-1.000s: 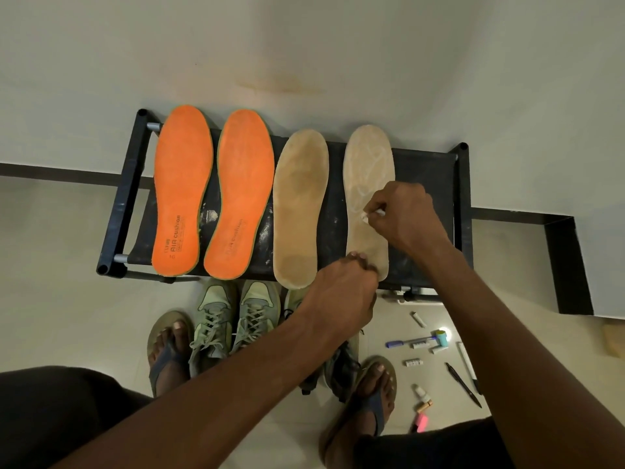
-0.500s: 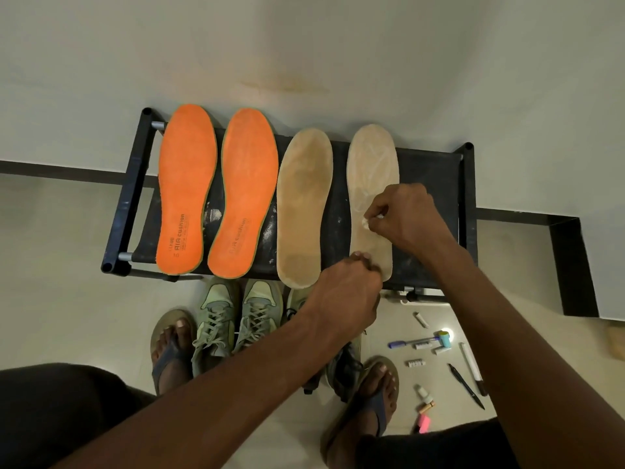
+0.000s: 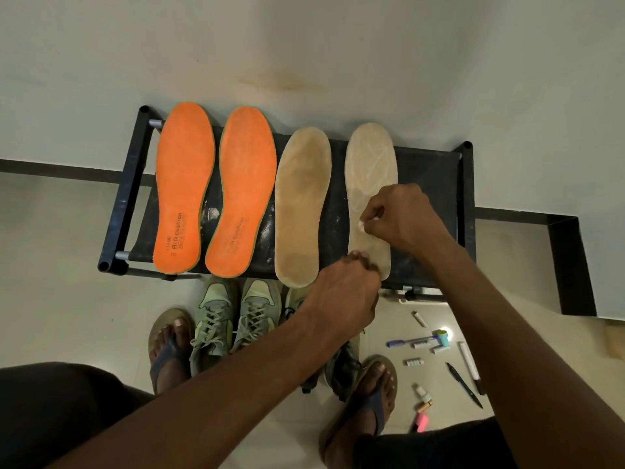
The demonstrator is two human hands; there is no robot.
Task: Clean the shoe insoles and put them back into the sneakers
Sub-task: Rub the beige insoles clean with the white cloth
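Several insoles lie side by side on a black rack point(image 3: 133, 184): two orange insoles point(image 3: 184, 187) point(image 3: 241, 194) at the left, a tan insole point(image 3: 299, 204) and a paler tan insole point(image 3: 370, 170) at the right, streaked with white marks. My right hand point(image 3: 399, 218) pinches a small white stick, its tip pressed on the right tan insole's middle. My left hand point(image 3: 345, 292) holds down that insole's heel end. A pair of green sneakers point(image 3: 233, 316) stands on the floor below the rack; another shoe point(image 3: 341, 367) is mostly hidden under my left arm.
A wall rises behind the rack. On the floor at the right lie pens point(image 3: 465, 384), white chalk pieces point(image 3: 414, 362), a small teal bottle point(image 3: 443, 338) and a pink eraser point(image 3: 421, 421). My sandalled feet point(image 3: 170, 346) point(image 3: 368, 401) flank the sneakers.
My right hand has slid the white stick a little down the right tan insole, toward the heel. My left hand stays on the heel end.
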